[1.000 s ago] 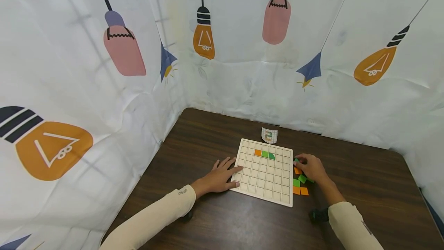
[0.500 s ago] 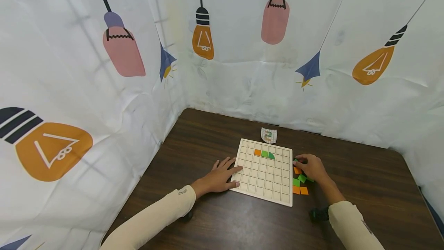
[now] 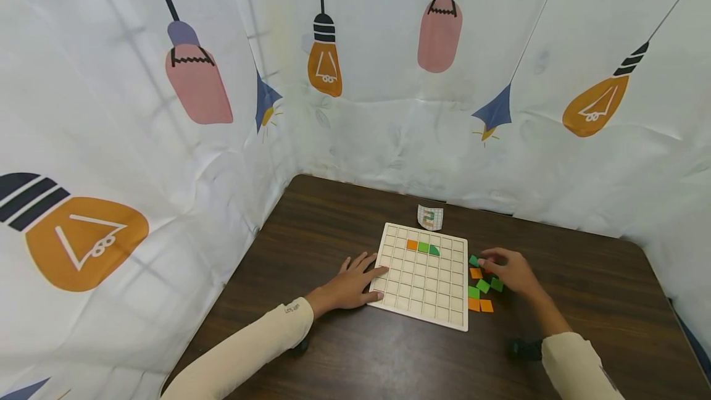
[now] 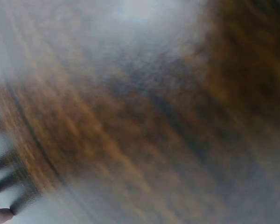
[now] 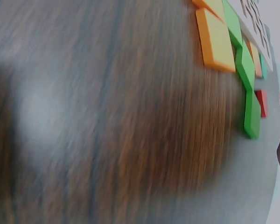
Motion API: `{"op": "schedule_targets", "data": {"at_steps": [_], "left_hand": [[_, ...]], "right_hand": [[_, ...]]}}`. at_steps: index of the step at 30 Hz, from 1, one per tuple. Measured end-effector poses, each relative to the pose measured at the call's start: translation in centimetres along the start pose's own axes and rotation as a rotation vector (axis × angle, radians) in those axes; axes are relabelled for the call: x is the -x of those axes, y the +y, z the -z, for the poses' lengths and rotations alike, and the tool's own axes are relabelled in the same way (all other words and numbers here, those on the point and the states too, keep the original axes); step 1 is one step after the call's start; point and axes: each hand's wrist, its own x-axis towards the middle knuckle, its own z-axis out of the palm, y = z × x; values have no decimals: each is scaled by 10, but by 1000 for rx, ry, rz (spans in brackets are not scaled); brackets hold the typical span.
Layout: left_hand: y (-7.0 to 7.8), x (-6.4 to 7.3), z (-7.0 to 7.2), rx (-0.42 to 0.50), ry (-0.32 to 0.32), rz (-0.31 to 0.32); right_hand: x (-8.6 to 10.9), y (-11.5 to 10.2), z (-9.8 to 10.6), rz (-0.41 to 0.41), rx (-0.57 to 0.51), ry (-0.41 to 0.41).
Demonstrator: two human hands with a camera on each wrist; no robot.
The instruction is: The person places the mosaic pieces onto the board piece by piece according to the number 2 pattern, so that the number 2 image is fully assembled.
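Note:
My left hand (image 3: 351, 283) rests flat with spread fingers on the left edge of a cream gridded board (image 3: 422, 289). Along one of its upper rows lie an orange square tile (image 3: 411, 244), a green square tile (image 3: 423, 247) and a dark green rounded tile (image 3: 434, 250). Right of the board, my right hand (image 3: 511, 269) hovers with bent fingers over loose tiles. A teal tile (image 3: 474, 261) lies just left of its fingertips. Beneath the hand is a red tile (image 5: 262, 102), partly hidden in the head view. Whether the fingers pinch anything is unclear.
Several loose orange (image 3: 486, 306) and green tiles (image 3: 497, 284) lie by the board's right edge. A small printed pattern card (image 3: 430, 217) is behind the board. The dark wooden table (image 3: 333, 208) meets a printed white curtain (image 3: 378, 134) at the back and left.
My right hand has moved a little to the right, off the teal tile, uncovering it and a green tile. The left hand stays on the board.

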Motion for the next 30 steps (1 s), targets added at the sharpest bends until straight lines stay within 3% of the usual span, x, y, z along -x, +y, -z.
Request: {"op": "schedule_targets", "data": {"at_steps": [13, 17, 30], "left_hand": [[0, 0, 0, 9, 1, -2], [0, 0, 0, 8, 2, 1], [0, 0, 0, -2, 3, 2]], "right_hand": [[33, 25, 12, -50, -87, -62], [40, 31, 11, -63, -30, -59], [45, 35, 9, 20, 161, -38]]}}
